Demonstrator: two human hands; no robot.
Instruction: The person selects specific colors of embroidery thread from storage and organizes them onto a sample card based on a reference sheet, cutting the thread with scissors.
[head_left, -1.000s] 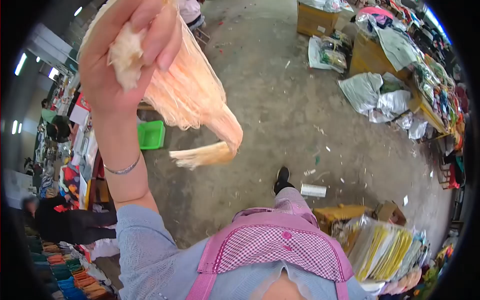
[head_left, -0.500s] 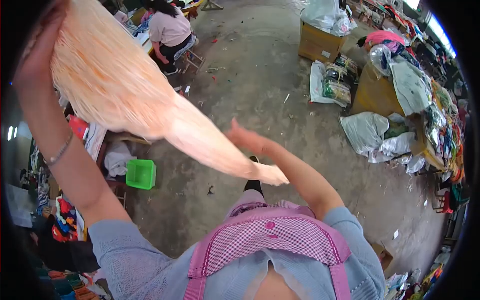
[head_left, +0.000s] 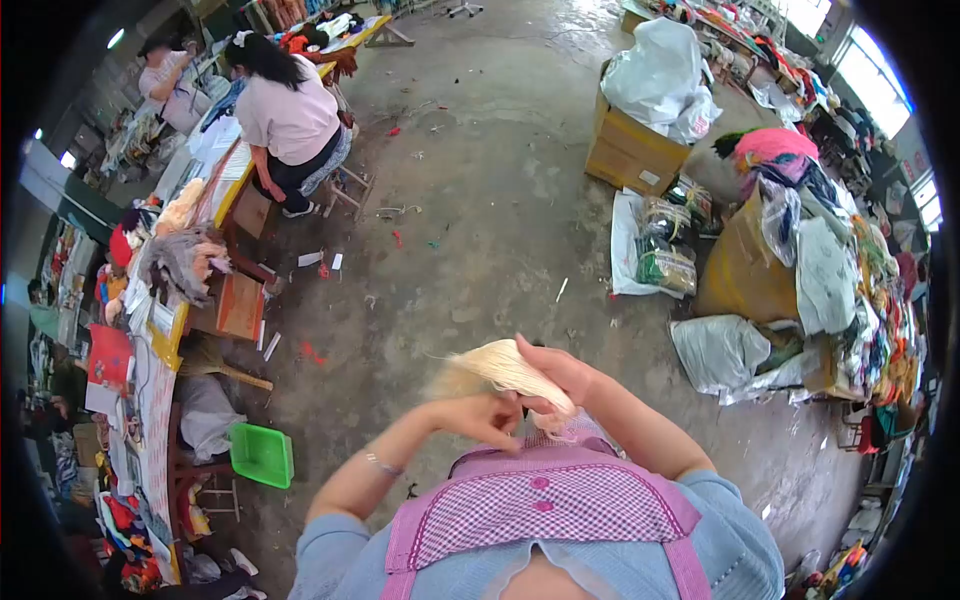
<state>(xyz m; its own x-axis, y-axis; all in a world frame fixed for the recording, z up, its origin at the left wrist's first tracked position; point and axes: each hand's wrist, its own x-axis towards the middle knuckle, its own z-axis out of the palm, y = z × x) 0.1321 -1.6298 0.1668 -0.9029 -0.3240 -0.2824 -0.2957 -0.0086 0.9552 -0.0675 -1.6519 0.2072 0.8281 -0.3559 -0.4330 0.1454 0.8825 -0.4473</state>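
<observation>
Both hands (head_left: 520, 400) have dropped to the chest, gathering the pale fibre bundle (head_left: 505, 368).

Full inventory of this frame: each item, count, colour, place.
bundle of pale cream fibre strands: one, cream, held in both hands above the apron
green plastic basket: one, green, lower left beside the table
brown cardboard box: one, brown, upper right, under a white plastic bag
seated person in a pink top: one, upper left, at the long worktable
grey plastic sacks: count unclear, grey, floor at right
concrete floor: grey, scattered scraps
pink checked apron: one, on the wearer
left hand: closed on the bundle
right hand: closed on the bundle
</observation>
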